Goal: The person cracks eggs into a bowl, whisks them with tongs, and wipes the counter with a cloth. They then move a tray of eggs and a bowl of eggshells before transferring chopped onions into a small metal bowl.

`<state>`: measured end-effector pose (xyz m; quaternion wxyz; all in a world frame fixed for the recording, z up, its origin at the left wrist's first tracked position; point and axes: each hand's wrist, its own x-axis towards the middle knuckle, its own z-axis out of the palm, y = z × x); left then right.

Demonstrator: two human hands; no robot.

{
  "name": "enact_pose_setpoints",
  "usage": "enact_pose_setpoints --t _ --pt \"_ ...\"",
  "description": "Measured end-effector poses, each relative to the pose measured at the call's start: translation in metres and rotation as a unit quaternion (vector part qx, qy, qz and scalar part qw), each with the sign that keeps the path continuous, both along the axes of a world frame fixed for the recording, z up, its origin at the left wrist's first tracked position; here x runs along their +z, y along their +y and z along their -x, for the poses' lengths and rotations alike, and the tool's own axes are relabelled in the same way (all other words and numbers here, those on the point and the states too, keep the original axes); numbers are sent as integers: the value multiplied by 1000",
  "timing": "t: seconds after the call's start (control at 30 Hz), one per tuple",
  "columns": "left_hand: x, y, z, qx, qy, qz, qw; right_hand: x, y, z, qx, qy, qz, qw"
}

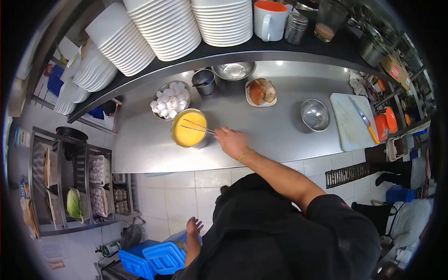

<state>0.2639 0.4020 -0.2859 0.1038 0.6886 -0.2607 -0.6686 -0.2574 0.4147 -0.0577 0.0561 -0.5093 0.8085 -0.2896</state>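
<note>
A metal pot (pixel 192 144) on the steel counter holds yellow liquid (pixel 186 136), which looks like beaten egg. My right hand (pixel 232 142) is closed on metal tongs (pixel 200 129), whose tips reach over the liquid from the right; whether they touch it is hard to tell. Behind the pot, a metal bowl is heaped with white eggshells (pixel 171 100). Down below the counter's front edge, my left hand (pixel 193 227) hangs at my side with its fingers apart and nothing in it.
A small dark pot (pixel 204 82), a metal bowl (pixel 234 70), bread (pixel 261 91) on a dish and another bowl (pixel 315 115) stand on the counter (pixel 140 156). A knife (pixel 364 117) lies on a cutting board (pixel 347 128). Stacked bowls (pixel 221 23) fill the overhead shelf. People stand at right.
</note>
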Motion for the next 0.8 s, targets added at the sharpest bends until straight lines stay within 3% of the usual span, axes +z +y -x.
enact_pose_setpoints --t 0.23,0.3,0.33,0.43,0.53,0.63,0.8 --pt "5 -1 -14 -72 -51 -17 996 -12 -13 1 -19 -2 65 998" --pt "-3 -8 -17 -115 -53 -54 990 -9 -12 4 -15 9 6 1000" --pt "-8 -11 -16 -112 -58 -54 991 -8 -15 6 -10 16 -23 1000" --pt "-11 -7 -30 -102 -47 -34 993 -11 -14 3 -31 15 53 998" --pt "-16 -13 -28 -109 -31 -22 993 -11 -14 6 -33 14 -9 999" --pt "-23 -20 -26 -106 4 4 994 -10 -12 7 -21 39 53 998" --pt "-34 -30 -12 -109 -30 -9 994 6 -8 9 -20 35 50 998"
